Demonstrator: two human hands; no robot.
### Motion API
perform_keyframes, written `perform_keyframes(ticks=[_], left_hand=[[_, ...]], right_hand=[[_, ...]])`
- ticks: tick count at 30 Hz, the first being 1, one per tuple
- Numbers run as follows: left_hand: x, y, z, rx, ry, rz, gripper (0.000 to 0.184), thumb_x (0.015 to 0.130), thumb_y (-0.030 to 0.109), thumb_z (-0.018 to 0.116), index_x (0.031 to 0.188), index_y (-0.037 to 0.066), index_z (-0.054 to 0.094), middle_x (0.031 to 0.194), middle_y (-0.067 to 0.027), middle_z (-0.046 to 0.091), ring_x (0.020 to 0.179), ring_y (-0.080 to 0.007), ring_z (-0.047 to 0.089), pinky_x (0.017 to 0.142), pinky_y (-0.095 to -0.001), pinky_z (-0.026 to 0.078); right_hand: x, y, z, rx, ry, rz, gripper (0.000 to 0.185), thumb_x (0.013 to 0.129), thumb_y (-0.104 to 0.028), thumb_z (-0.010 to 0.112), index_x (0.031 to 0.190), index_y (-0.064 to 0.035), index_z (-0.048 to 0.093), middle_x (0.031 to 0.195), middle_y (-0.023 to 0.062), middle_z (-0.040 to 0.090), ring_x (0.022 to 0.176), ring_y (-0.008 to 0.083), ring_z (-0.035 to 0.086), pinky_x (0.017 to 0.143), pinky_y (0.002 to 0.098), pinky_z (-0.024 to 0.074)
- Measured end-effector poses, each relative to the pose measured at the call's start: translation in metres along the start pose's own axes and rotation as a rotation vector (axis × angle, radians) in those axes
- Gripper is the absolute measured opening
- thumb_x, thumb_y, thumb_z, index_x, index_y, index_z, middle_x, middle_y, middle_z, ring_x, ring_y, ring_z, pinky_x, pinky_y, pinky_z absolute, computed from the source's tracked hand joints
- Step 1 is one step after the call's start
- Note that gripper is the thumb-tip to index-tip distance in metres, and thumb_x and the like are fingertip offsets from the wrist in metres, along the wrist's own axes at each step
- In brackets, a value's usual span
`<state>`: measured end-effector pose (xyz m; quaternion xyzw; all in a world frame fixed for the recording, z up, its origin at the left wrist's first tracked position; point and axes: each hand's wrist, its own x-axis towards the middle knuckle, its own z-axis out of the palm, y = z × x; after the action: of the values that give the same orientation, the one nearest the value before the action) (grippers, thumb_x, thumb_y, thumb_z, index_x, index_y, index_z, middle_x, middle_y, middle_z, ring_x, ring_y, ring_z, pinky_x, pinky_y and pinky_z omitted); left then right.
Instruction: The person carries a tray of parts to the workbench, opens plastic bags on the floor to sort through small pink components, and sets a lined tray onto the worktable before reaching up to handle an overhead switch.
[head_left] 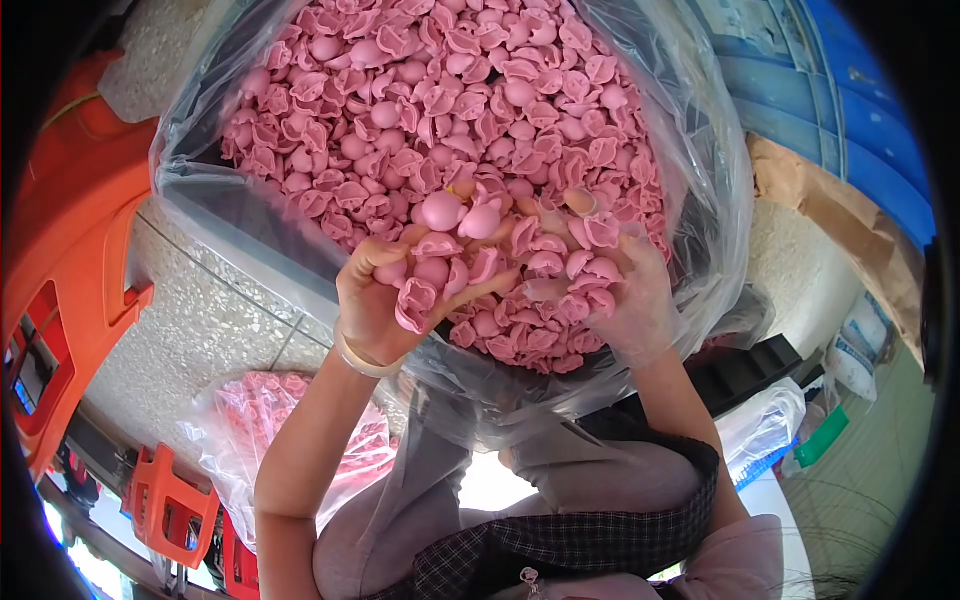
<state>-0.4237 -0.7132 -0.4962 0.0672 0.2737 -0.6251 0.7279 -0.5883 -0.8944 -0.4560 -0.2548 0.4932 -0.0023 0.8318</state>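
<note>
My left hand, with a band at the wrist, is cupped palm up around several small pink shell-shaped pieces. They have smooth rounded backs and jagged, petal-like edges. In a thin translucent glove, my right hand holds more pink pieces, its fingers curled around them and partly hidden. Two smooth round-backed pieces sit by my left fingertips. Both hands are above a large heap of the same pink pieces, inside a container lined with a clear plastic bag.
An orange plastic stool stands at the left, with a smaller one below it. On the speckled floor lies a clear bag of pink pieces. Blue bins and brown paper line the right side.
</note>
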Motion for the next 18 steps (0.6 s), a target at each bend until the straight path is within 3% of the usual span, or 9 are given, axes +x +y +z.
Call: perform_keyframes(ticks=[2, 4, 7, 18], left_hand=[[0.001, 0.0, 0.0, 0.016, -0.018, 0.025, 0.078, 0.075, 0.026, 0.053, 0.146, 0.006, 0.026, 0.148, -0.0162, 0.032, 0.138, -0.0326, 0.029, 0.113, -0.0597, 0.017], [0.002, -0.002, -0.001, 0.029, 0.023, 0.063, 0.078, 0.076, 0.026, 0.052, 0.146, 0.006, 0.026, 0.148, -0.0157, 0.033, 0.138, -0.032, 0.029, 0.113, -0.0583, 0.017], [0.003, -0.004, 0.0, 0.024, -0.001, 0.068, 0.076, 0.079, 0.027, 0.049, 0.146, 0.003, 0.024, 0.146, -0.017, 0.035, 0.136, -0.0319, 0.033, 0.113, -0.0563, 0.02], [0.003, -0.006, 0.0, 0.037, -0.043, 0.007, 0.077, 0.079, 0.029, 0.049, 0.146, 0.003, 0.024, 0.149, -0.0179, 0.029, 0.137, -0.0318, 0.031, 0.113, -0.0558, 0.02]], right_hand=[[-0.003, -0.003, 0.011, -0.012, -0.003, -0.024, 0.053, 0.09, -0.035, 0.047, 0.131, -0.0014, 0.044, 0.109, 0.015, 0.059, 0.094, 0.0242, 0.06, 0.075, 0.0405, 0.0531], [-0.008, -0.01, 0.03, 0.02, -0.109, -0.081, 0.058, 0.09, -0.037, 0.046, 0.136, -0.0014, 0.039, 0.124, 0.0189, 0.054, 0.108, 0.0293, 0.057, 0.084, 0.0487, 0.053], [-0.003, -0.011, 0.019, 0.144, -0.173, 0.002, 0.065, 0.09, -0.039, 0.047, 0.141, -0.0011, 0.033, 0.138, 0.0205, 0.044, 0.122, 0.0341, 0.049, 0.092, 0.0571, 0.048], [-0.009, -0.013, 0.027, 0.145, -0.268, -0.031, 0.076, 0.087, -0.042, 0.057, 0.141, 0.003, 0.029, 0.138, 0.021, 0.043, 0.122, 0.0358, 0.049, 0.095, 0.0593, 0.0442]])
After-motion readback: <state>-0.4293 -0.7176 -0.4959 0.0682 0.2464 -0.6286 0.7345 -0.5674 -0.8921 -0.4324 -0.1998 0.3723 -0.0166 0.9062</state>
